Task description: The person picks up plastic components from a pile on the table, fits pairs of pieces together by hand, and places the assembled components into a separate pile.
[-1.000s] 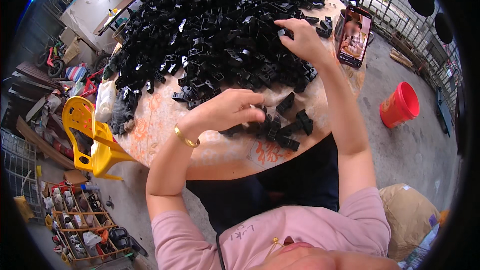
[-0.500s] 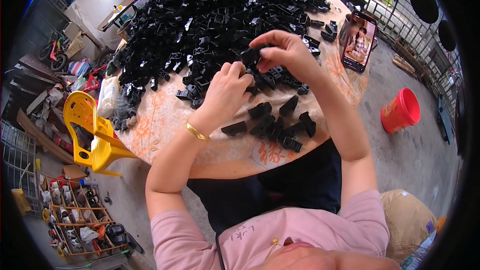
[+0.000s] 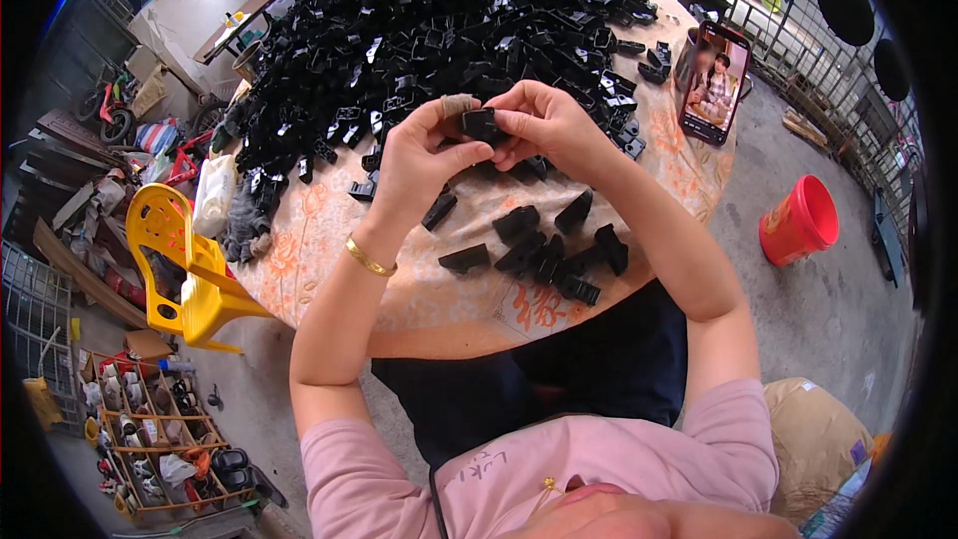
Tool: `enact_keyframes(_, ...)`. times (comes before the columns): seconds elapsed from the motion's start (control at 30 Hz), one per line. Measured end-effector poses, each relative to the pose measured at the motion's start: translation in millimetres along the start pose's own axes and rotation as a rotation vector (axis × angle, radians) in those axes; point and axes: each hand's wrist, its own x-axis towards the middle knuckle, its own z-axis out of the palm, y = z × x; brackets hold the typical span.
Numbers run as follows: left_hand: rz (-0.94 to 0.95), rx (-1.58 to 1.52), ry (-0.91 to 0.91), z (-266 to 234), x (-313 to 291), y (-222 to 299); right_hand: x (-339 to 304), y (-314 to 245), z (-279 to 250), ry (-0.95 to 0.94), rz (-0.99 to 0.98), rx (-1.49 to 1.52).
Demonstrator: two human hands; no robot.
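Both hands have come together since a second ago, when they were well apart: the right hand [image 3: 549,125] reached to the pile's edge and the left hand [image 3: 414,155] was low over the loose parts. Largest around them is the table [image 3: 439,314], its orange-patterned cloth showing beneath and on the near side of the hands. A big pile of black parts [image 3: 419,40] spreads just beyond both hands and off to their left. Farther left of the left hand, away from the table's middle, stands a yellow chair [image 3: 205,304]; well to the right of the right hand, on the floor, is a red bucket [image 3: 793,225]. Loose black parts [image 3: 544,255] lie on the cloth, nearer the person than the hands. A phone [image 3: 714,90] leans upright to the right of the right hand. A gold bracelet [image 3: 371,257] circles the left wrist. Smallest, one black part [image 3: 480,123] sits between the hands, pinched by the fingers of both, above the pile's near edge.
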Motion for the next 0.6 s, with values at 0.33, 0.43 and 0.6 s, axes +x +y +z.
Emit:
enact_keyframes(0.33, -0.093, -0.330, 0.141, 13, -4, -11, 3, 23, 12, 0.234, -0.326, -0.312)
enact_keyframes(0.43, -0.057, -0.238, 0.146, 14, -5, -5, 6, 28, 14, 0.270, -0.604, -0.539)
enact_keyframes(0.6, -0.042, -0.128, 0.038, 2, -1, -4, 1, 10, 10, 0.134, -0.220, -0.197)
